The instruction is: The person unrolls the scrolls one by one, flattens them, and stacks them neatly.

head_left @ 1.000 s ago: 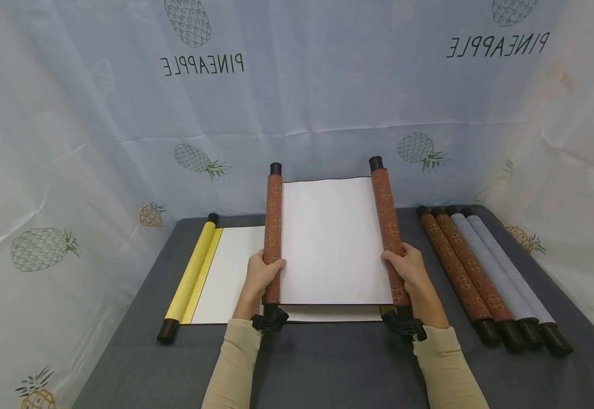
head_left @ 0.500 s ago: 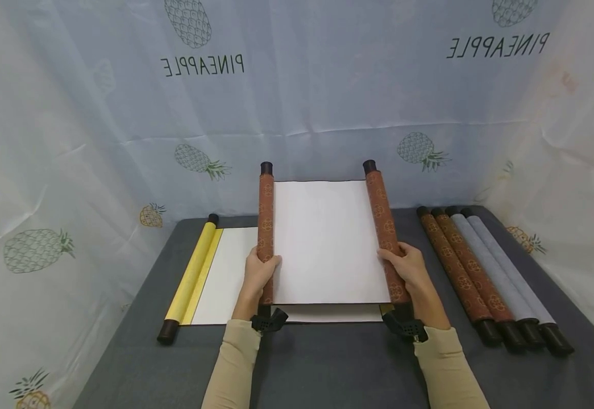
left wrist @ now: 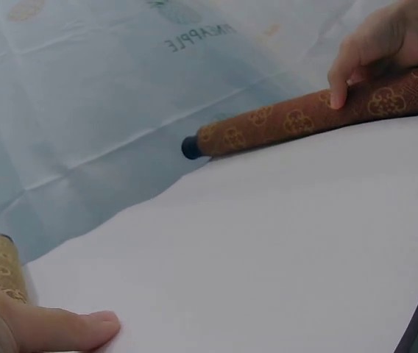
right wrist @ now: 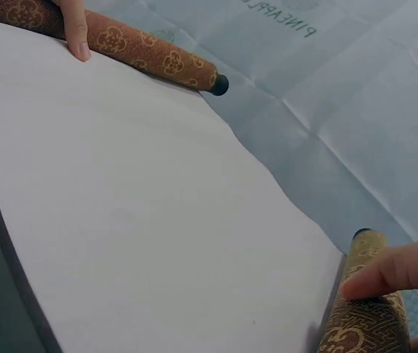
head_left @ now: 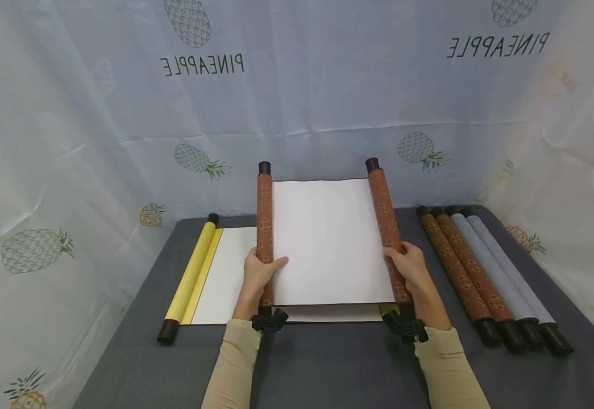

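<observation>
A hanging scroll [head_left: 332, 244] with brown patterned ends and blank white paper is held partly unrolled, raised over the table. My left hand [head_left: 260, 274] grips its left roll [head_left: 265, 213], thumb lying out over the paper's edge. At the other side, my right hand [head_left: 408, 266] grips the right roll [head_left: 385, 210], with the thumb on its brown cloth in the right wrist view. The roll's black end knob [right wrist: 219, 84] shows beyond my left hand there. Beneath, a yellow-trimmed scroll [head_left: 227, 272] lies spread on the table, its right part mostly hidden behind the raised one.
On the dark table [head_left: 337, 369], two rolled brown scrolls [head_left: 460, 272] and two rolled grey scrolls [head_left: 506, 267] lie side by side at the right. The yellow roll [head_left: 189, 278] lies at the left. A pineapple-print curtain [head_left: 317, 85] hangs behind and along both sides.
The left roll has moved left with my left hand, and the paper between the rolls is slightly wider. The right roll shifted slightly left, then partly back right. My left thumb now reaches farther over the paper.
</observation>
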Available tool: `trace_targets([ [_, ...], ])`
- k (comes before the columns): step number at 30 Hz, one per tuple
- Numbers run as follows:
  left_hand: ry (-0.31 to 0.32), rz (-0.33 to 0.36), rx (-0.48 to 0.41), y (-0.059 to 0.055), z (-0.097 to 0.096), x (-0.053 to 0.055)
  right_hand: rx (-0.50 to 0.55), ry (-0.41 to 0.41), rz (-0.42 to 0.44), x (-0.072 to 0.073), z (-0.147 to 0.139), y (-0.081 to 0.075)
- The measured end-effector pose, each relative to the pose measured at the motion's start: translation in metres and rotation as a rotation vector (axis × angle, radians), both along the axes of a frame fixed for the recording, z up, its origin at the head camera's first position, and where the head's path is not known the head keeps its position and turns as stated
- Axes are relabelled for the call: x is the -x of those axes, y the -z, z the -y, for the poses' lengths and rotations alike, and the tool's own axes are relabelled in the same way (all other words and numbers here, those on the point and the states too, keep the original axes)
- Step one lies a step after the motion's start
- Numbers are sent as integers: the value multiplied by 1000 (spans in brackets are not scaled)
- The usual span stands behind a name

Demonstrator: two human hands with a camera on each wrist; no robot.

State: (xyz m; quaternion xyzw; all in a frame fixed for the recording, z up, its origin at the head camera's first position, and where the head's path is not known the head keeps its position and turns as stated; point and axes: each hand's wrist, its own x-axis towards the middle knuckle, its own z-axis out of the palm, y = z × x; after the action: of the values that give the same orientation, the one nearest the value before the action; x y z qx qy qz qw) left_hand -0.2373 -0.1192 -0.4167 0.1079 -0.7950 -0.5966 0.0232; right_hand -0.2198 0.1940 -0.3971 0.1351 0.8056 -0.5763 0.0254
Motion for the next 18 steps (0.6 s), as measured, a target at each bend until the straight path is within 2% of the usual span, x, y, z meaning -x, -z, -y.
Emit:
trace_targets([
  [7, -26, 32, 9, -3, 3, -1, -47, 21, -37, 0, -2, 4],
  [18, -8, 17, 18, -1, 7, 0, -67, 33, -34, -2, -6, 6],
])
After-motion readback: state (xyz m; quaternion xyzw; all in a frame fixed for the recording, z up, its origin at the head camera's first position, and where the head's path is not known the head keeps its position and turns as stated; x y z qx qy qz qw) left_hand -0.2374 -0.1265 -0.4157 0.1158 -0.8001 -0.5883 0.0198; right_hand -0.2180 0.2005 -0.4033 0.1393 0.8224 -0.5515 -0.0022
